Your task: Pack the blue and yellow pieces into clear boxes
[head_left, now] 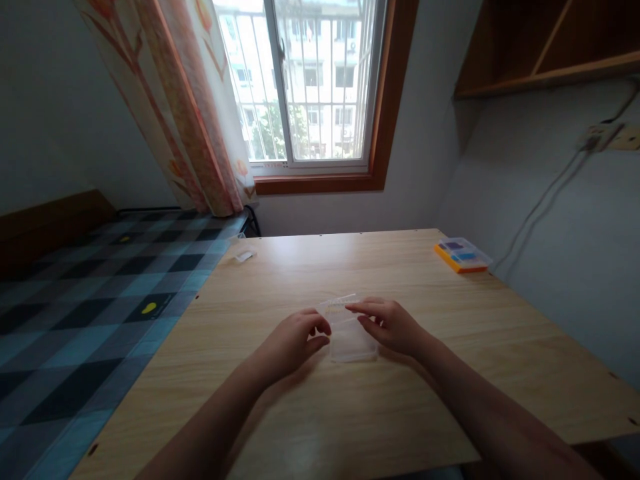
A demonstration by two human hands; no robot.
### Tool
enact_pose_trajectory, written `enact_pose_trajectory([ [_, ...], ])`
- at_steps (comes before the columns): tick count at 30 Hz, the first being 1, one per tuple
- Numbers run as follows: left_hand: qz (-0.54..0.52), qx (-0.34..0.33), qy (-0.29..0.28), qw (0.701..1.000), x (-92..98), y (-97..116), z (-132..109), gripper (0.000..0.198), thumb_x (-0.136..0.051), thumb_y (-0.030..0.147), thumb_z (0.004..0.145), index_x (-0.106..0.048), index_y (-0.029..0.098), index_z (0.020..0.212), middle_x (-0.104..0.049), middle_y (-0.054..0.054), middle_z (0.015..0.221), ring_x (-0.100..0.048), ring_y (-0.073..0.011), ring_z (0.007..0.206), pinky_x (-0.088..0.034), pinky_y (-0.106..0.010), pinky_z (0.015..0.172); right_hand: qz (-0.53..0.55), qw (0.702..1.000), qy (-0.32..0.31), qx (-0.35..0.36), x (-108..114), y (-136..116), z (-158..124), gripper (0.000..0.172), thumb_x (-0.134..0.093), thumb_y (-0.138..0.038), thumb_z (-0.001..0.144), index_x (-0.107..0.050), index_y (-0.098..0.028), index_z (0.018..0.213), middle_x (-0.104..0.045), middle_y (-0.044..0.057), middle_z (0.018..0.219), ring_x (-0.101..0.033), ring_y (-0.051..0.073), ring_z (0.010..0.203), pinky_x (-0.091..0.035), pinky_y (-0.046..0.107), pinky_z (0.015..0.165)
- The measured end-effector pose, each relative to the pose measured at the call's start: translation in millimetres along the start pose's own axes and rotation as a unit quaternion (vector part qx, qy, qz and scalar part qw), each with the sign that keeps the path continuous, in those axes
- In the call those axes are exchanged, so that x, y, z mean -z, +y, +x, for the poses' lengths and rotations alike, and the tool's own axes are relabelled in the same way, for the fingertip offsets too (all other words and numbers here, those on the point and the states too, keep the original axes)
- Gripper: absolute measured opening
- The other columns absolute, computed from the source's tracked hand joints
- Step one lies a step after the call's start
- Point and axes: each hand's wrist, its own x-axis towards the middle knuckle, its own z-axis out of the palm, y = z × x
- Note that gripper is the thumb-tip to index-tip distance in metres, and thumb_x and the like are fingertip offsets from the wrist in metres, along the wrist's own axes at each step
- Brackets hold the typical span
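A clear plastic box (353,345) lies on the wooden table in front of me, with its hinged upper part (336,308) away from me. Small pale bits seem to show in that far part, too faint to name. At the box's left edge, my left hand (296,339) curls its fingers and thumb closed on the rim. My right hand (393,325) is over the right side, its index finger stretched across the far part and its thumb apart below. Nothing shows between the right fingers.
Small clear containers (245,255) stand at the table's far left corner. An orange-edged case (463,255) with blue and purple pieces lies at the far right. A bed with a checked cover (95,313) adjoins the table (280,427) on the left. A cable (537,197) hangs along the right wall.
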Motion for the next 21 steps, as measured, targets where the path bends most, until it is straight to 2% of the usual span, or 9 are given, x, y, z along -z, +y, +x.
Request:
enact_pose_trajectory([
  [3,0.01,-0.025,-0.014,1.0,-15.2,12,-4,0.016,-0.069,0.01,0.083,-0.075,0.022,0.09,-0.075,-0.001,0.094,-0.068,-0.0169,0.078,-0.052,-0.027,0.074,0.001,1.0,-0.015,0.006,0,-5,-1,0.039,-0.058,-0.016,0.093,-0.073,-0.028,0.127,-0.076,0.006,0.106,-0.067,0.016,0.08,-0.053,0.026,0.066],
  [6,0.052,0.003,-0.016,0.998,-28.4,13,-3,0.017,-0.071,0.01,0.081,-0.077,0.023,0.09,-0.075,-0.002,0.089,-0.07,-0.0197,0.08,-0.053,-0.029,0.075,0.006,0.999,-0.034,0.011,-1,-9,-1,0.04,-0.06,-0.016,0.092,-0.073,-0.028,0.127,-0.076,0.006,0.109,-0.068,0.018,0.086,-0.053,0.027,0.068],
  [8,0.084,0.011,-0.019,0.996,-32.5,10,-3,0.017,-0.072,0.011,0.08,-0.078,0.023,0.091,-0.076,-0.003,0.089,-0.071,-0.0217,0.081,-0.053,-0.031,0.075,0.005,0.999,-0.047,0.005,-3,-10,-1,0.043,-0.06,-0.015,0.091,-0.072,-0.028,0.129,-0.077,0.005,0.108,-0.067,0.016,0.08,-0.053,0.027,0.068],
  [11,0.117,0.011,-0.029,0.993,-32.9,9,-4,0.016,-0.071,0.014,0.082,-0.078,0.024,0.092,-0.077,-0.003,0.09,-0.073,-0.0229,0.082,-0.054,-0.031,0.075,-0.009,0.997,-0.074,-0.002,-5,-10,-2,0.048,-0.061,-0.014,0.089,-0.07,-0.03,0.133,-0.077,0.003,0.102,-0.064,0.013,0.071,-0.051,0.026,0.068],
  [16,0.155,0.004,-0.033,0.987,-33.0,14,-8,0.017,-0.073,0.015,0.08,-0.079,0.025,0.091,-0.078,-0.003,0.089,-0.074,-0.0236,0.08,-0.054,-0.031,0.072,-0.019,0.994,-0.109,0.0,-5,-9,-4,0.051,-0.064,-0.014,0.088,-0.069,-0.032,0.135,-0.077,0.003,0.101,-0.063,0.014,0.071,-0.05,0.026,0.07],
  [20,0.197,-0.048,-0.013,0.979,-26.0,17,-11,0.006,-0.071,0.023,0.085,-0.077,0.024,0.085,-0.076,-0.003,0.082,-0.07,-0.0204,0.068,-0.049,-0.029,0.062,-0.033,0.993,-0.112,-0.016,-5,-10,-4,0.048,-0.064,-0.013,0.087,-0.072,-0.031,0.131,-0.077,0.002,0.095,-0.063,0.015,0.069,-0.05,0.028,0.072],
  [21,0.205,-0.068,0.008,0.976,-21.2,17,-11,0.011,-0.068,0.027,0.089,-0.076,0.023,0.082,-0.074,-0.003,0.079,-0.068,-0.0192,0.065,-0.047,-0.029,0.059,-0.036,0.993,-0.112,-0.024,-5,-10,-4,0.048,-0.064,-0.013,0.087,-0.072,-0.032,0.13,-0.077,0.002,0.094,-0.063,0.015,0.07,-0.05,0.028,0.073],
])
